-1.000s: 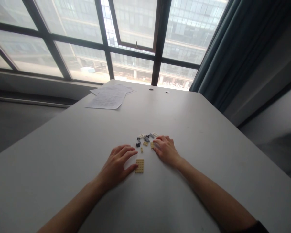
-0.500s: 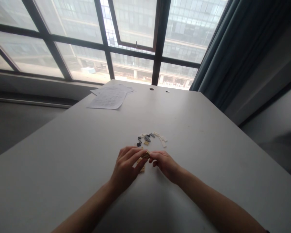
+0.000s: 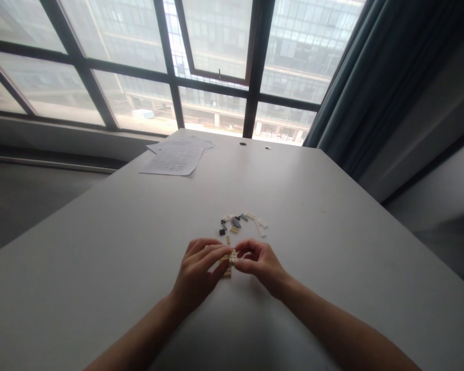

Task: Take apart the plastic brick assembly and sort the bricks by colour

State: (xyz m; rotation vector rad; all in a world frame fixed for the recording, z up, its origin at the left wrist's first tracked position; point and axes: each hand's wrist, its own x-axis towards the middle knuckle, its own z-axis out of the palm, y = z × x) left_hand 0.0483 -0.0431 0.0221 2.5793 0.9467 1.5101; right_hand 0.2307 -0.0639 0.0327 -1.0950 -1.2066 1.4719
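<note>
Between my two hands is a small tan studded brick piece (image 3: 233, 257), with its studs facing me. My left hand (image 3: 201, 265) pinches it from the left with thumb and fingers. From the right, my right hand (image 3: 261, 262) has its thumb and index finger closed on the same piece. More tan bricks (image 3: 227, 273) lie partly hidden under my left fingers. A small yellow-tan brick (image 3: 228, 239) rests on the table just beyond the fingertips.
Beyond my hands, an arc of loose bricks holds grey pieces (image 3: 235, 222), black pieces (image 3: 222, 232) and white pieces (image 3: 262, 231). Paper sheets (image 3: 172, 158) lie at the far left of the white table (image 3: 294, 206). Windows and a dark curtain stand behind.
The tan piece has turned so its studs show, and it sits slightly lower. My right hand's fingers have lifted and curled, with the thumb now lower on the piece.
</note>
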